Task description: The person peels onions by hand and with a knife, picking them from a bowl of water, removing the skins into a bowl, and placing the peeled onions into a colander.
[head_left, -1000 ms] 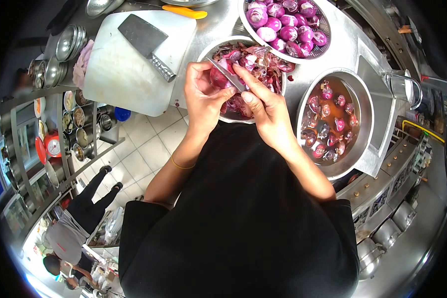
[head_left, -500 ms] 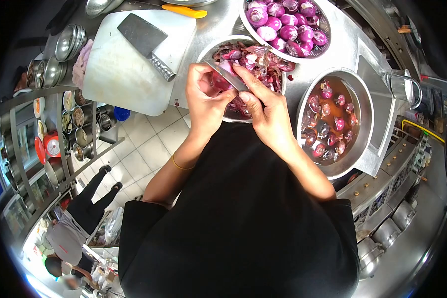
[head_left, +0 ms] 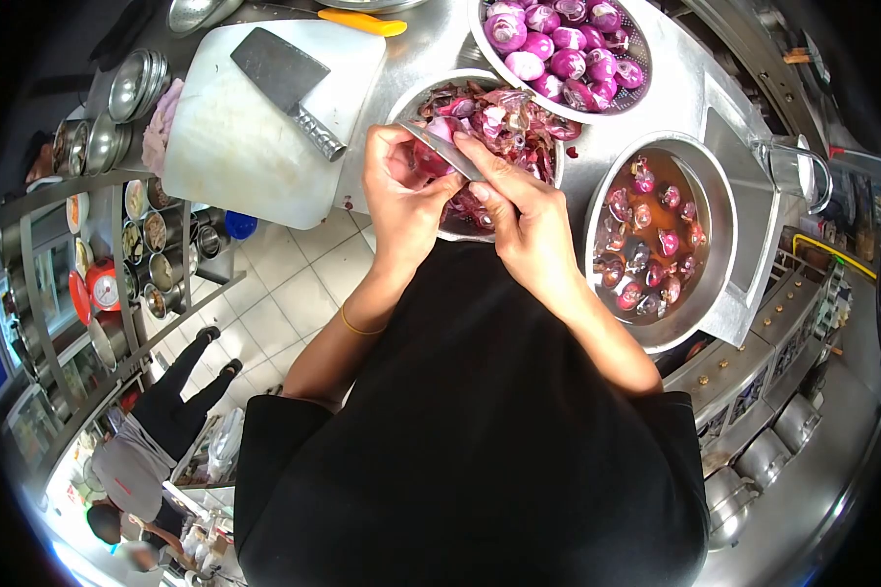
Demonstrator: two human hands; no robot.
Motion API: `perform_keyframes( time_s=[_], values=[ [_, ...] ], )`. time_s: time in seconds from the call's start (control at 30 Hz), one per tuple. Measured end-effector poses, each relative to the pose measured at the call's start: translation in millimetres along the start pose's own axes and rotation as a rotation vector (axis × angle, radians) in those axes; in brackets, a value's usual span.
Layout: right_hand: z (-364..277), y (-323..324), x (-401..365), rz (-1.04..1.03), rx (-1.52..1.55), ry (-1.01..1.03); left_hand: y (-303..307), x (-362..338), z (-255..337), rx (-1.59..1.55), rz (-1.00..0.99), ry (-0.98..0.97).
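Observation:
My left hand (head_left: 401,201) is wrapped round a red onion (head_left: 429,159), partly hidden by the fingers and a blade. In my right hand (head_left: 524,201) is a knife (head_left: 450,153), its handle covered by my grip and its blade lying across the onion. Both hands are above the near side of a metal bowl (head_left: 401,106) full of loose onion skins (head_left: 504,122). Behind it, a perforated colander (head_left: 646,37) holds several peeled red onions (head_left: 568,65). To the right, a large metal basin (head_left: 717,186) contains brownish water with several unpeeled onions (head_left: 668,242) in it.
A white cutting board (head_left: 225,166) lies at the left with a cleaver (head_left: 282,73) on it. Beyond its edge is a yellow-orange handle (head_left: 362,22). Stacked metal bowls (head_left: 137,83) stand farther left. Another person (head_left: 137,470) is in the lower left background.
My two hands, the knife and the onion have shifted very slightly; the blade still lies across the onion. The bowls and the cutting board have stayed put.

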State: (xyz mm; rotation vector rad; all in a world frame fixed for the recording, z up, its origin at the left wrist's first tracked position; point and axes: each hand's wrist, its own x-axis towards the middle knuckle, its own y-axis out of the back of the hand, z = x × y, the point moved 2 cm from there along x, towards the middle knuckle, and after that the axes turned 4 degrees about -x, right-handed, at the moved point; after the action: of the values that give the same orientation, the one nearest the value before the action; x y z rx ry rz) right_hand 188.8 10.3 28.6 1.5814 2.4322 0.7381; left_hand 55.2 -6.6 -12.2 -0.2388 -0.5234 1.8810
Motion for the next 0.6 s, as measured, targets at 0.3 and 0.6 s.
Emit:
perform_keyframes(
  time_s=[0.3, 0.6],
  values=[
    [14, 9, -2, -0.066, 0.893, -0.519, 0, 1, -3, -0.037, -0.046, -0.024],
    [15, 16, -2, -0.155, 0.864, -0.497, -4, 4, 4, -0.573, -0.182, 0.459]
  ],
)
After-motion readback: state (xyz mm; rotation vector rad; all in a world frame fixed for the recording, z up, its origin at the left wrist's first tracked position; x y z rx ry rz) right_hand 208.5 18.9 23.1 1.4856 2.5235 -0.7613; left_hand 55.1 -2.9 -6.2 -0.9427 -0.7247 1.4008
